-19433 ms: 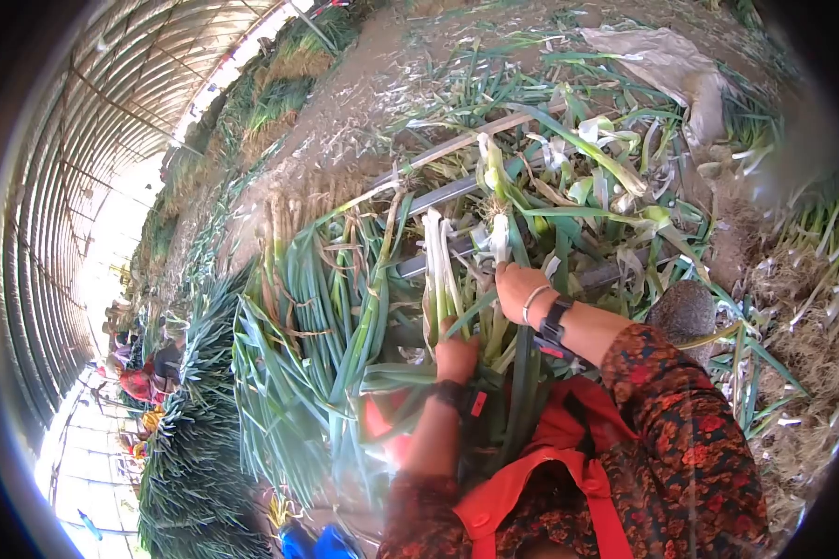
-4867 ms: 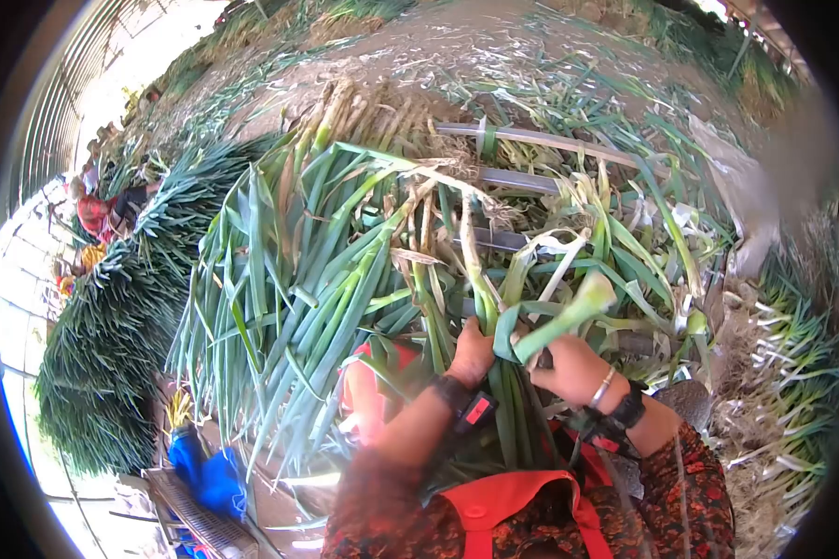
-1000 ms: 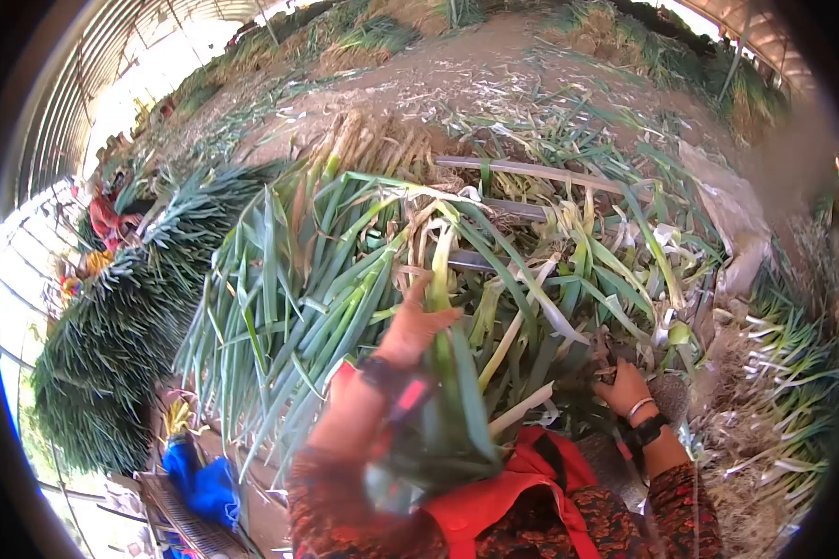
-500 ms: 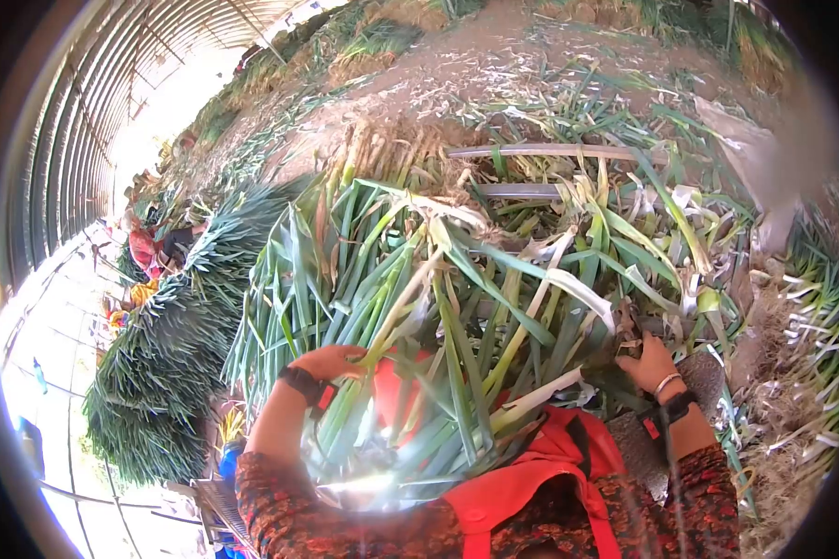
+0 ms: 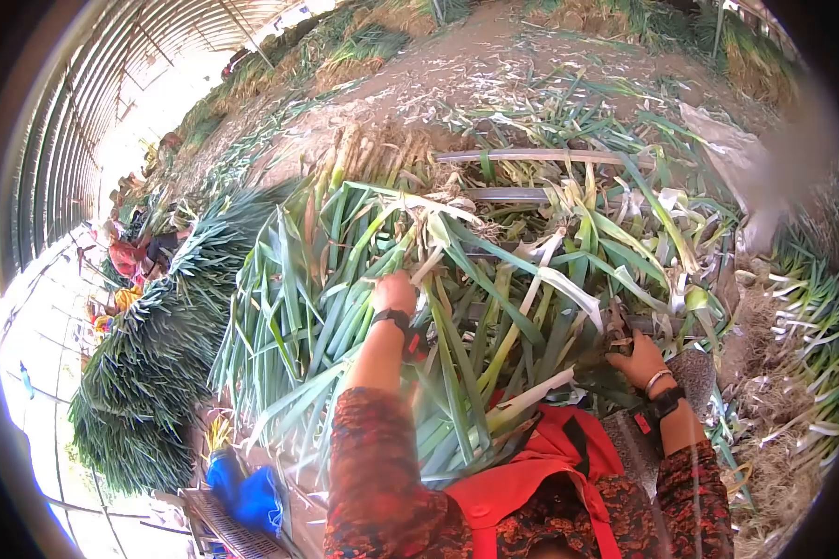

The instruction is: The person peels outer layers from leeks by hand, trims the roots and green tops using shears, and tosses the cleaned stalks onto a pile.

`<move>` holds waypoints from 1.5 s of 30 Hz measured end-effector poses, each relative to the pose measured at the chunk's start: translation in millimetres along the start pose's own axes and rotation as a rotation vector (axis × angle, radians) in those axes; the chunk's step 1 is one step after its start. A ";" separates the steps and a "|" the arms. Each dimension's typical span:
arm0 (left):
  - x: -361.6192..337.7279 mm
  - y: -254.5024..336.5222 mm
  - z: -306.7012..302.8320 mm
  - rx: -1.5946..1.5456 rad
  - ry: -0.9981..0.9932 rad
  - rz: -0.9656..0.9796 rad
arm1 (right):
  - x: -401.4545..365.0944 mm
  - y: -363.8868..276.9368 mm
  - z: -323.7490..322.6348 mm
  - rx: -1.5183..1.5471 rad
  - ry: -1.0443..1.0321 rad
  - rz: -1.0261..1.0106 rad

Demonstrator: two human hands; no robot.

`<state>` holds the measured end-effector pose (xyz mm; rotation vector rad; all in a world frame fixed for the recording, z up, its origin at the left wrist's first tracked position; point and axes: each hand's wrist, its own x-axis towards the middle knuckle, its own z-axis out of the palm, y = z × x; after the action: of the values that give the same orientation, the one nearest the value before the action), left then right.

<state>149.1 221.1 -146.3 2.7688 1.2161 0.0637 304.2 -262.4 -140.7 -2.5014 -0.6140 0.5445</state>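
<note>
My left hand (image 5: 394, 294) reaches into a heap of long green onions (image 5: 294, 279). Its fingers are curled around the stalks near the root end, though the fingertips are partly hidden. My right hand (image 5: 637, 361) stays low at the right of the heap, closed around a small, dark brownish object (image 5: 616, 323) whose kind I cannot make out. Loose leaves and pale peeled stalks lie around that hand. One cut pale-ended stalk (image 5: 550, 387) rests between my arms, just above the red apron (image 5: 513, 484).
Two rails (image 5: 541, 156) cross behind the heap. A stack of green onions (image 5: 144, 401) stands at the left, with a person (image 5: 126, 256) beyond it. A blue cloth (image 5: 252, 498) lies at the lower left. Trimmed onions (image 5: 816, 345) line the right side, near a pale sheet (image 5: 727, 154).
My left hand has moved forward and right, from the near edge of the heap into the stalks. The leaves by my left forearm have shifted. My right hand has hardly moved.
</note>
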 end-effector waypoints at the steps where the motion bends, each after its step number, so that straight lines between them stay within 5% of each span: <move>1: -1.1 4.3 -11.4 -0.027 -0.056 -0.026 | -0.9 -1.6 -0.6 -0.007 0.002 0.005; 5: 0.8 -8.8 -45.4 -0.103 -0.180 0.208 | -2.4 -3.2 -1.9 0.000 0.022 -0.007; 9: -61.7 -0.9 -120.6 -0.558 -0.319 -0.024 | -4.6 -6.9 -5.8 0.033 0.009 -0.020; 15: -165.7 -27.9 -153.0 -0.735 -0.344 -0.172 | 1.9 0.2 0.0 -0.046 0.029 -0.032; 16: -179.1 -34.9 -147.7 -0.725 -0.314 -0.178 | -3.6 -15.5 -5.9 -0.271 0.119 -0.087; 19: -215.7 -42.0 -129.3 -0.764 -0.247 -0.206 | -8.9 -86.8 -13.3 -0.200 0.485 -0.579; 20: -222.8 -51.3 -113.7 -0.419 0.006 0.293 | -11.3 -118.4 -12.8 -0.105 0.354 -0.685; 22: -242.5 -48.1 -103.3 -0.244 0.125 0.662 | -23.4 -179.7 3.1 0.022 0.131 -0.890; 25: -286.3 -7.0 -126.8 -0.869 -0.399 0.187 | -39.5 -249.6 45.3 0.236 0.083 -1.308; 28: -308.5 2.1 -150.8 -0.934 -0.576 0.019 | -36.2 -264.0 97.7 -0.130 -0.113 -1.370; 31: -312.7 -20.3 -167.7 -1.036 -0.786 -0.166 | -39.6 -255.6 87.3 0.041 -0.141 -1.355; 33: -310.5 -50.3 -163.3 -1.105 -0.964 -0.125 | -33.6 -249.7 65.0 0.068 -0.199 -1.150; 35: -307.6 -76.3 -143.1 -1.031 -0.850 -0.055 | -29.7 -243.5 40.7 0.157 -0.341 -0.848; 36: -303.0 -78.5 -137.8 -1.028 -0.723 0.025 | -29.2 -239.6 35.8 0.136 -0.445 -0.795; 39: -286.3 -61.9 -132.9 -1.130 -0.937 -0.143 | -60.2 -239.2 50.2 0.688 -0.889 -0.716; 40: -284.4 -42.8 -134.2 -1.200 -0.892 0.016 | -80.6 -249.4 51.5 0.827 -1.009 -0.695; 42: -273.8 12.5 -170.1 -1.285 -1.032 0.024 | -81.6 -250.0 54.5 0.786 -1.280 -0.577; 43: -283.6 -39.4 -103.5 -1.377 -1.131 0.076 | -82.1 -250.4 55.9 0.748 -1.403 -0.512; 45: -272.9 -35.7 -101.9 -1.084 -1.023 0.082 | -65.0 -246.7 57.6 0.741 -1.478 -0.312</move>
<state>-70.4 53.4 -47.3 1.4980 0.5007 -0.4706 145.8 -84.2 -33.4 -0.9533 -0.9759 2.0073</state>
